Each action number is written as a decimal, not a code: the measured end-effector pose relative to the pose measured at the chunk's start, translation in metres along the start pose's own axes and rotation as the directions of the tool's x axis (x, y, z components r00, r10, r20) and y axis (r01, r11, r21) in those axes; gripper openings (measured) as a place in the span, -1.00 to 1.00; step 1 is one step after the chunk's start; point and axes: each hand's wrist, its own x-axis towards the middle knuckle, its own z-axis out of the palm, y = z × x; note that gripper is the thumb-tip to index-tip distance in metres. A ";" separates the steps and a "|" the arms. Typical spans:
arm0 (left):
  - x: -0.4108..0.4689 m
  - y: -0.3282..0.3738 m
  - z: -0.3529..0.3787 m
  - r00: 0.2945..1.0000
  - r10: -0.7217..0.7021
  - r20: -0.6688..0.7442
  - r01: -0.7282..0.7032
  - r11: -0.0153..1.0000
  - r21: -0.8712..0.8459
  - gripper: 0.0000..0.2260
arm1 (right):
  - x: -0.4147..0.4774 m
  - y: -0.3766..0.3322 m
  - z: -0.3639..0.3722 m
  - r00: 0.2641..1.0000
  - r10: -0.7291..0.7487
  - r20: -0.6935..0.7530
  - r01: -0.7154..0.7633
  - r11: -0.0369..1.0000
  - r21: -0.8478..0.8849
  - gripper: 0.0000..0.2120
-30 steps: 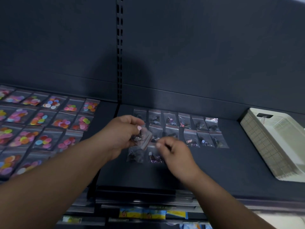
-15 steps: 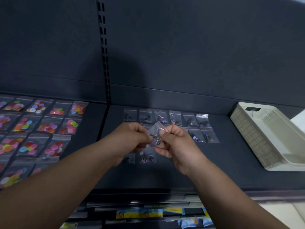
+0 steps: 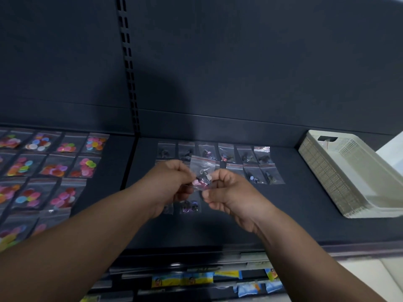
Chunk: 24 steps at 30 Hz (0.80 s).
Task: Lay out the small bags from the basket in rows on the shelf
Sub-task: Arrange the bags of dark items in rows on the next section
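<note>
In the head view, both hands meet over the middle of the dark shelf (image 3: 294, 216) and hold one small clear bag (image 3: 202, 168) between them. The left hand (image 3: 172, 182) has its fingers curled and pinches the bag's lower left edge; the right hand (image 3: 229, 192) is also curled, thumb and forefinger pinching the lower right edge. The bag stands roughly upright, its red-lined zip end upward, with pink and dark pieces gathered at the bottom between the fingertips. It is lifted off the shelf, in front of the laid rows. Behind the hands, a back row of bags (image 3: 226, 153) runs along the shelf, each holding small dark pieces, and a second row (image 3: 261, 174) lies just in front of it, partly hidden by the hands. Nearer the front edge, below the hands, another bag (image 3: 189, 207) lies flat, with one more half hidden under the left wrist. The cream basket (image 3: 327, 171), with perforated walls, sits at the right end of the shelf, well apart from the rows. Left of a slotted post (image 3: 128, 68), the next shelf section carries bags of coloured discs (image 3: 54, 168) in rows. Under the shelf, yellow and blue packets (image 3: 196, 277) hang.
</note>
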 end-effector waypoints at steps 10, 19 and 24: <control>0.000 -0.006 0.008 0.996 0.085 0.020 -0.087 0.969 0.229 -0.86 | 0.002 0.000 -0.010 0.997 0.021 -0.074 -0.013 0.994 0.112 -0.85; 0.002 -0.023 -0.002 0.915 0.365 0.172 -0.321 0.399 0.859 -0.96 | 0.006 0.024 -0.026 0.941 -0.193 -0.279 -0.115 0.593 -0.797 -0.75; 0.005 -0.034 -0.003 0.860 0.420 0.290 -0.407 0.223 0.886 -0.96 | -0.001 0.025 -0.025 0.896 -0.427 -0.122 0.049 0.367 -0.929 -0.69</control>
